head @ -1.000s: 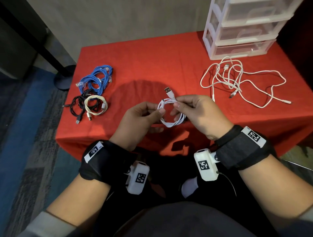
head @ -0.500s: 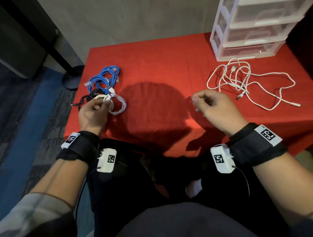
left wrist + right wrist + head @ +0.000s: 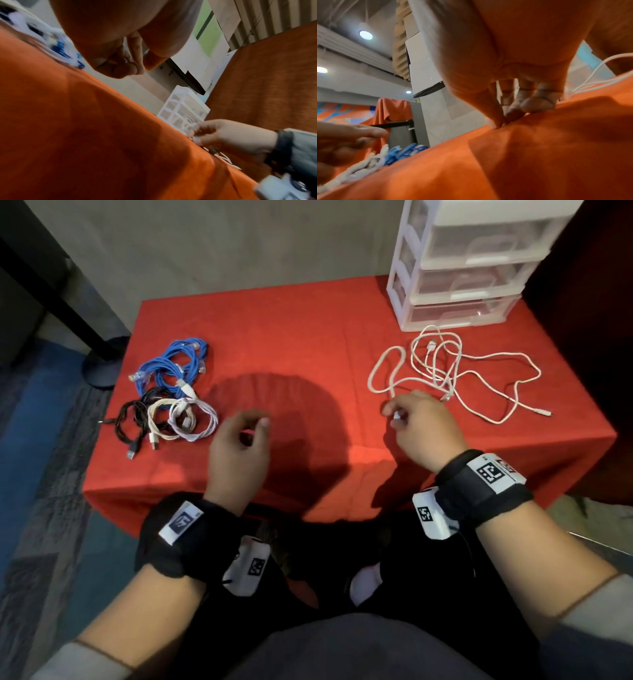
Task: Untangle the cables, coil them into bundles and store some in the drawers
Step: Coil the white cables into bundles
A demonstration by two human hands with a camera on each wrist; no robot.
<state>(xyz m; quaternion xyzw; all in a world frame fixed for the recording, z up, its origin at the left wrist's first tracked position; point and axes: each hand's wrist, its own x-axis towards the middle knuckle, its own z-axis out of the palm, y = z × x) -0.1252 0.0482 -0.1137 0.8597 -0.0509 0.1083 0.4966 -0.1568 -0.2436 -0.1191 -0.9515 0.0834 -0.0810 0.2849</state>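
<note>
A: Pinching at the near end of the loose white cable tangle, the right hand had thumb and fingertips pressed together, down on the red cloth. Whether the cable end was actually between the fingers: couldn't tell, too blurred in the head view, and hidden behind the hand in the right wrist view.

B: Left hand?

A: The left hand hovered over the cloth, fingers loosely curled, held nothing. It sat well to the left of the right hand's pinch.

B: Where was the rest of the tangle relative to that pinch?

A: It spread out beyond and to the right of the pinch, uncoiled. One plug end trailed off far right. The drawer unit stood just behind the tangle, all drawers closed.

B: Coiled ones?

A: Grouped just left of the left hand, well apart from the right-hand pinch. The white coil was nearest the left hand, touching the cream coil. The black coil lay beside that, farther left. The blue coil was behind those three.

B: Anything in the drawers?

A: Couldn't tell through the translucent fronts.
</note>
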